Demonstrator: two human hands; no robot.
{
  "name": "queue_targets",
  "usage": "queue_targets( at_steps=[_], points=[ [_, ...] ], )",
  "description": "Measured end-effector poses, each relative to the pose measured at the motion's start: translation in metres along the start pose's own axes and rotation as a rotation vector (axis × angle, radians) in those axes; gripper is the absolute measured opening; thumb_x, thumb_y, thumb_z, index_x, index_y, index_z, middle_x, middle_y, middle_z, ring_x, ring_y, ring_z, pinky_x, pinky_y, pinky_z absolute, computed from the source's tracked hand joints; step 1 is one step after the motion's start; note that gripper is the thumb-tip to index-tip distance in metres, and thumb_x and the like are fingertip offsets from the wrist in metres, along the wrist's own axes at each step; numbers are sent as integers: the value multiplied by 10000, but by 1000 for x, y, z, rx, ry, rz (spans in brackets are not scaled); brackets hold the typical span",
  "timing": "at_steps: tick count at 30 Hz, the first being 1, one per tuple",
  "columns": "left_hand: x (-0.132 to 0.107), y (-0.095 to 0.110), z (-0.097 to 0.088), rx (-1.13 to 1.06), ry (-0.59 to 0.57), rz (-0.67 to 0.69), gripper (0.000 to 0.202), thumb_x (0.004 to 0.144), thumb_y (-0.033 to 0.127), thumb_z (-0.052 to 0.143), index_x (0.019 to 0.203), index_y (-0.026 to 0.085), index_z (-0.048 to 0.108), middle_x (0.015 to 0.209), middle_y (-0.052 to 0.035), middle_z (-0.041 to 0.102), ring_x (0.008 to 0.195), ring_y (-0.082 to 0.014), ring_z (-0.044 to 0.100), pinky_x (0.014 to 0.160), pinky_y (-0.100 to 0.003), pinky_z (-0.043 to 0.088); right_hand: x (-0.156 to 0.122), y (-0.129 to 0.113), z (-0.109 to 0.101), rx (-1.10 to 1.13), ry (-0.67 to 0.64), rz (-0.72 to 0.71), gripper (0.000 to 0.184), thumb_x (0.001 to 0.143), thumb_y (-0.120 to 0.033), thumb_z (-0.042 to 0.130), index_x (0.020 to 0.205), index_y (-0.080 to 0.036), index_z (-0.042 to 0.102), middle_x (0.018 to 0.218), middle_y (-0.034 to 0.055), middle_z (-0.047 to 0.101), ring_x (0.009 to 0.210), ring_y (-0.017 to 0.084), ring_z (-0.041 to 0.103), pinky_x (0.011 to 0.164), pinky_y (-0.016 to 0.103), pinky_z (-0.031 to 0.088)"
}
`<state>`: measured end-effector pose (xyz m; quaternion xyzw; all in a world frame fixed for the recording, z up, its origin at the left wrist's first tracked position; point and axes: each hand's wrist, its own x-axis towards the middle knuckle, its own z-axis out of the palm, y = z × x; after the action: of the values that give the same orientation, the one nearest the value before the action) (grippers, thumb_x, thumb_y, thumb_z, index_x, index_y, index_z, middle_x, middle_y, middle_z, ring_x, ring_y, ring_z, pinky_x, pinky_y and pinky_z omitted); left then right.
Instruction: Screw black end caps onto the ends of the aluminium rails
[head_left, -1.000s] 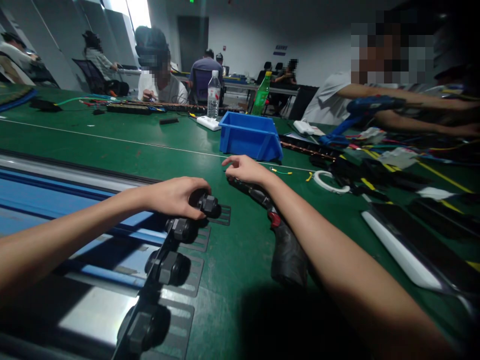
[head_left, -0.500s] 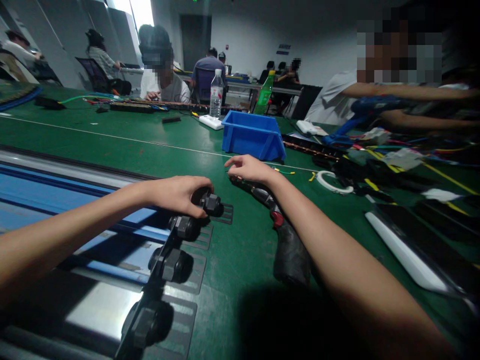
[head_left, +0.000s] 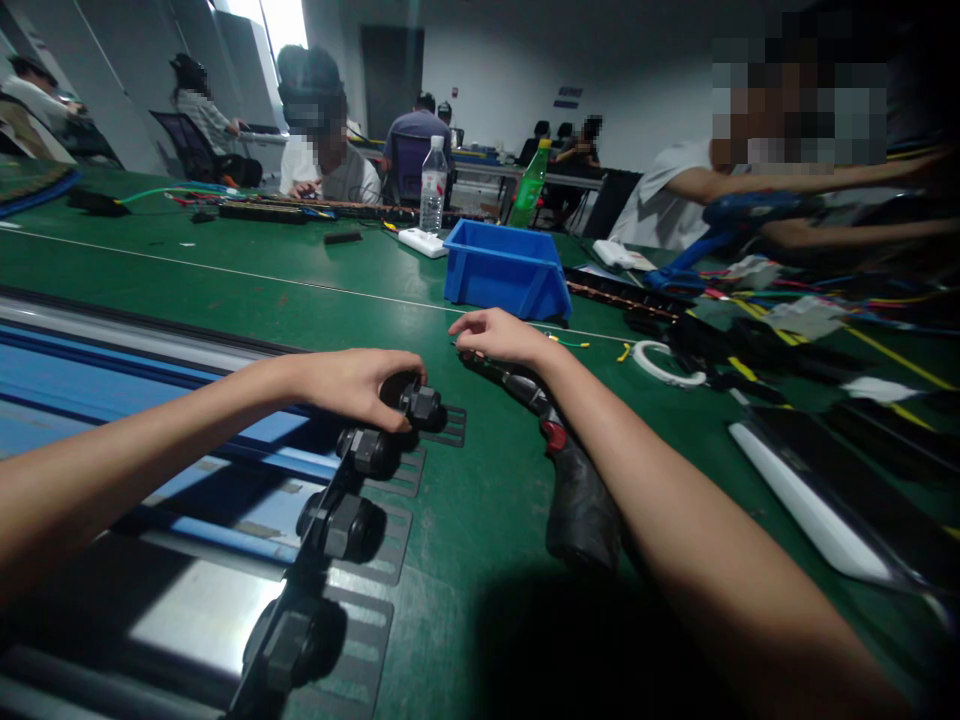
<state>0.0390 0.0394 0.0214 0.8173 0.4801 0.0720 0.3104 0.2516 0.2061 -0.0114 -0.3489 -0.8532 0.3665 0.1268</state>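
Observation:
My left hand [head_left: 360, 385] curls its thumb and fingers around the farthest black cable gland [head_left: 421, 405] on the end of a blue and silver metal housing [head_left: 247, 525]. Nearer to me along the same edge sit more black glands, among them a hex-shaped one [head_left: 349, 527]. Slotted black tabs [head_left: 386, 545] stick out below them over the green table. My right hand [head_left: 499, 337] has bent fingers at the front end of a black power screwdriver [head_left: 581, 500] with a red trigger, which lies on the table. Whatever those fingertips pinch is too small to make out.
Beyond my right hand stands a blue bin [head_left: 506, 270]. A white cable coil [head_left: 669, 364], loose wires and a black and white device [head_left: 832, 510] lie to the right. Bottles [head_left: 433, 190] stand farther back. At right a person holds a blue power tool [head_left: 757, 210].
My two hands stay almost exactly where they were. The arms of the person at the right have shifted slightly.

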Motion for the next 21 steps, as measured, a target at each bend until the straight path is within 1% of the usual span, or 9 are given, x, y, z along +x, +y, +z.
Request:
queue_targets(
  at_steps=[9, 16, 21],
  points=[
    [2, 0, 1, 34, 20, -14, 485, 772, 345, 708, 1197, 161, 568, 994, -33, 649, 821, -177, 590, 664, -243, 410, -1, -1, 1, 19, -20, 2, 272, 862, -118, 623, 1126, -93, 686, 796, 54, 717, 702, 162, 661, 633, 238, 508],
    [1, -1, 0, 35, 9, 7, 471, 767, 348, 709, 1169, 146, 571, 990, -42, 647, 840, -187, 596, 663, -239, 415, 0, 2, 1, 18, -34, 4, 270, 868, -132, 618, 1130, -106, 681, 805, 60, 730, 700, 170, 675, 635, 243, 523],
    [3, -3, 2, 30, 20, -2, 496, 764, 347, 718, 1191, 153, 557, 1010, -42, 647, 848, -188, 601, 672, -238, 421, 0, 2, 2, -26, -35, -2, 293, 877, -147, 614, 1160, -110, 681, 832, 71, 755, 726, 182, 697, 655, 253, 541]
  ],
)
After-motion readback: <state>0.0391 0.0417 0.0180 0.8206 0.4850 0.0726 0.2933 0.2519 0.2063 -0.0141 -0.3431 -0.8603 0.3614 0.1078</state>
